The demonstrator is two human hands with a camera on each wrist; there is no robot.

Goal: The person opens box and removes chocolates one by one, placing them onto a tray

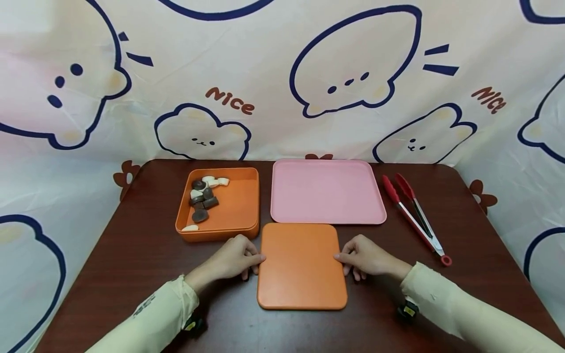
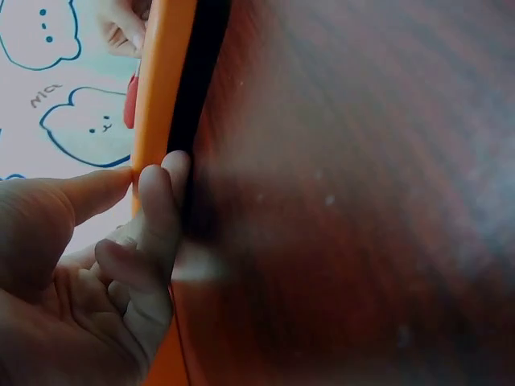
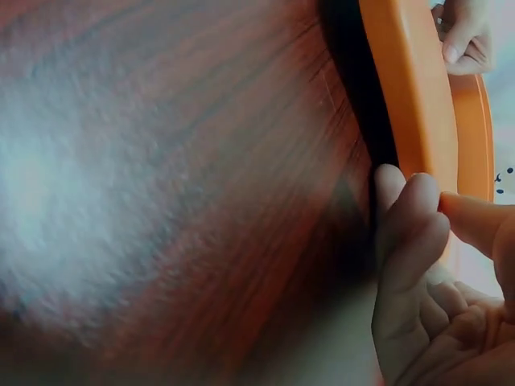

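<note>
The lid point(image 1: 302, 267), a smooth orange square with rounded corners, sits between the left hand point(image 1: 229, 260) and right hand point(image 1: 367, 257), each pinching one side edge. Glossy wood-grained table point(image 1: 229, 316) stretches from its near edge; its far edge nearly meets the flat pink tray point(image 1: 326, 193). Leftward stands a shallow orange box point(image 1: 238, 201) holding dark and pale pieces point(image 1: 200, 215); rightward, red-tipped metal tongs point(image 1: 416, 224).

Bench point(image 1: 304, 333) front, btwn sleeves point(image 1: 154, 314): room to pass. Orange lid point(image 1: 302, 267) blocks ctr, pink tray point(image 1: 328, 192) behind, tongs point(image 1: 415, 223) R, box point(image 1: 239, 211) L.
</note>
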